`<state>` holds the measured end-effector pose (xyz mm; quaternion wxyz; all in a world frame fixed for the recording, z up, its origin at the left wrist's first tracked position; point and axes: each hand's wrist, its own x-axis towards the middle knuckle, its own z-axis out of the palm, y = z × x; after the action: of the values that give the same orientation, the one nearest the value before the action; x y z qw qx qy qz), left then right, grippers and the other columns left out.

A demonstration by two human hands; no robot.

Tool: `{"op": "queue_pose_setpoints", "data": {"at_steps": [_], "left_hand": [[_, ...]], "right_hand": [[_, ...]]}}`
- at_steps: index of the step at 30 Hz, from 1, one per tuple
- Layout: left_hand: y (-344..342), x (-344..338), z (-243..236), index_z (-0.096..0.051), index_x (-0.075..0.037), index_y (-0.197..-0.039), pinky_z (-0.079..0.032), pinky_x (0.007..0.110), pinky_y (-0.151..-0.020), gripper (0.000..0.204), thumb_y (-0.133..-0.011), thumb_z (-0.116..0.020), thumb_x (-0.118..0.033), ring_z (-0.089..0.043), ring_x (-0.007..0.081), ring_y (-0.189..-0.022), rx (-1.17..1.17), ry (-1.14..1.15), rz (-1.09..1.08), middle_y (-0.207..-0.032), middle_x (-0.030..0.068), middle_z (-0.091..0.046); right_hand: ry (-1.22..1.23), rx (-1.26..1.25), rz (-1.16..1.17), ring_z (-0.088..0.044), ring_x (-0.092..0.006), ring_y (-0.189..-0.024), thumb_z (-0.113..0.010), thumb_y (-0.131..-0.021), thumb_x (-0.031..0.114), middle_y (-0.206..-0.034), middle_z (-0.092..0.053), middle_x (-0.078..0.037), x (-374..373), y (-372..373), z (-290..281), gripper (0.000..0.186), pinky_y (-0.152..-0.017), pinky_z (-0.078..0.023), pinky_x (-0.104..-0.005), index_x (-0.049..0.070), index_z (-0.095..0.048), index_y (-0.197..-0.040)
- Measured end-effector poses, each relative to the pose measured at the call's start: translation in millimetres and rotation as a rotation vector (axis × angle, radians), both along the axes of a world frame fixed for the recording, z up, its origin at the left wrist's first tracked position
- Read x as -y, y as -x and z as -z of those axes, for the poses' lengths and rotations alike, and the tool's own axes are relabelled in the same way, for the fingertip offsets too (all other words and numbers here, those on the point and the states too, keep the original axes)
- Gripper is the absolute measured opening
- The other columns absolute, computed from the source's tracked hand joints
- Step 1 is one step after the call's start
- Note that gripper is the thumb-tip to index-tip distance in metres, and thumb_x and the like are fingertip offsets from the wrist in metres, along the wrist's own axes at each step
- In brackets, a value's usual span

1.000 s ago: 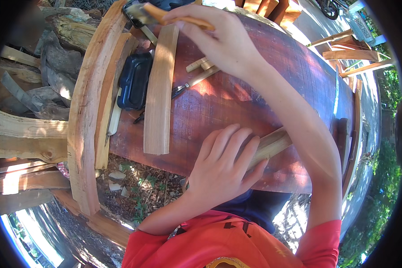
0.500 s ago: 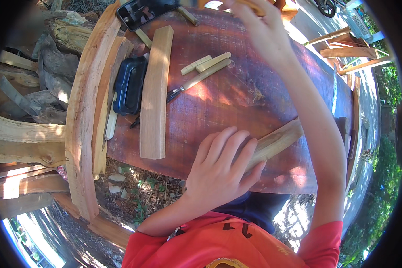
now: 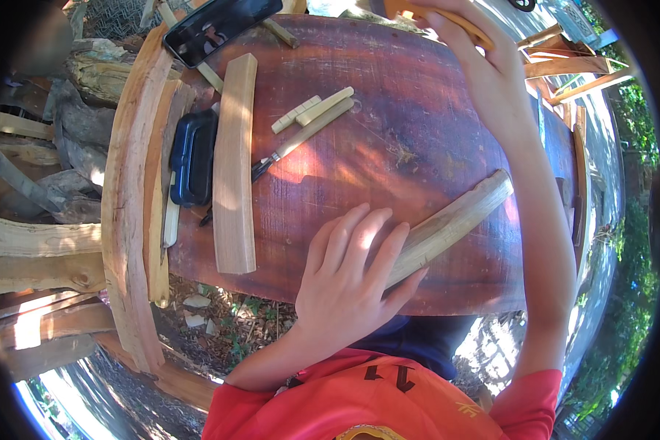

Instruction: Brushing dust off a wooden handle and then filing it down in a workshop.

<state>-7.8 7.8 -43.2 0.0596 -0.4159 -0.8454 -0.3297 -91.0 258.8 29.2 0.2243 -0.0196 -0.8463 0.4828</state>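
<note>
My left hand (image 3: 348, 290) lies over the lower end of a pale wooden stick (image 3: 460, 214), fingers curved across it and thumb alongside, holding it on the reddish table (image 3: 330, 55). My right hand (image 3: 488, 77), at the top right, grips an orange-handled tool (image 3: 469, 26); its working end is at the frame's edge and unclear. Left of my hands lie a long pale board (image 3: 235, 165), a dark plastic case (image 3: 193, 158), a bladed tool with a wooden handle (image 3: 301, 138) and two small wooden pieces (image 3: 324, 104).
A phone (image 3: 221, 29) sits at the back left. Long rough planks (image 3: 128, 209) line the table's left side, beside piled wood and bark (image 3: 81, 158). Several timber pieces (image 3: 565, 66) stand beyond the right side, with greenery behind. Leafy ground (image 3: 235, 330) shows below the table.
My right hand has swung rightward from the back left with the orange-handled tool, uncovering the phone and small pieces. My left hand stays on the stick. The view has shifted slightly.
</note>
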Motion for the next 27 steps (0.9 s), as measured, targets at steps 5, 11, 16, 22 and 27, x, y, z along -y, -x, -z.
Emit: {"op": "queue_pose_setpoints", "data": {"at_steps": [5,11,16,22,27], "left_hand": [[0.2,2.0,2.3,-0.068,-0.013,-0.125,-0.045,0.046,-0.102,0.051,-0.081,-0.082,-0.036,-0.058,0.0304,-0.124,-0.002,0.009,0.010,-0.131,0.0061,-0.060],[-1.3,-0.5,5.1,-0.067,-0.014,-0.126,-0.045,0.047,-0.101,0.052,-0.080,-0.083,-0.032,-0.059,0.0308,-0.121,-0.013,-0.033,0.000,-0.129,0.0064,-0.060],[-1.4,-3.7,3.0,-0.068,-0.013,-0.123,-0.044,0.045,-0.100,0.050,-0.079,-0.084,-0.031,-0.060,0.0304,-0.118,-0.059,-0.045,-0.062,-0.127,0.0066,-0.061],[-6.3,-6.2,-2.8,-0.071,-0.012,-0.120,-0.042,0.046,-0.104,0.049,-0.079,-0.085,-0.037,-0.058,0.0310,-0.121,-0.009,0.010,-0.106,-0.127,0.0074,-0.062],[-5.9,-10.4,-10.7,-0.072,-0.010,-0.117,-0.045,0.047,-0.103,0.051,-0.073,-0.090,-0.028,-0.058,0.0329,-0.121,-0.016,-0.019,-0.071,-0.126,0.0097,-0.064]], "right_hand": [[-0.263,-0.013,0.075,-0.068,-0.0140,-0.102,-0.058,-0.105,0.017,-0.110,-0.073,-0.005,-7.1,-45.1,-0.5,0.025,-0.090,-0.051,-0.0281,0.009,-0.072,-0.123],[-0.313,0.020,0.155,-0.064,-0.0102,-0.100,-0.056,-0.105,0.012,-0.109,-0.072,-0.003,-13.7,-84.4,0.0,0.024,-0.088,-0.048,-0.0251,0.008,-0.073,-0.122],[-0.603,-0.007,0.137,-0.066,-0.0188,-0.095,-0.060,-0.101,0.007,-0.107,-0.069,-0.009,-18.3,-98.3,-1.4,0.022,-0.085,-0.049,-0.0290,0.007,-0.073,-0.119],[-0.673,-0.067,0.090,-0.065,-0.0289,-0.094,-0.065,-0.092,0.001,-0.102,-0.066,-0.010,-20.4,-116.1,11.2,0.024,-0.085,-0.050,-0.0379,0.007,-0.074,-0.113],[-0.664,-0.146,0.074,-0.066,-0.0292,-0.093,-0.070,-0.087,0.005,-0.101,-0.068,-0.008,-26.7,-127.9,29.7,0.025,-0.086,-0.049,-0.0408,0.011,-0.075,-0.110]]}}
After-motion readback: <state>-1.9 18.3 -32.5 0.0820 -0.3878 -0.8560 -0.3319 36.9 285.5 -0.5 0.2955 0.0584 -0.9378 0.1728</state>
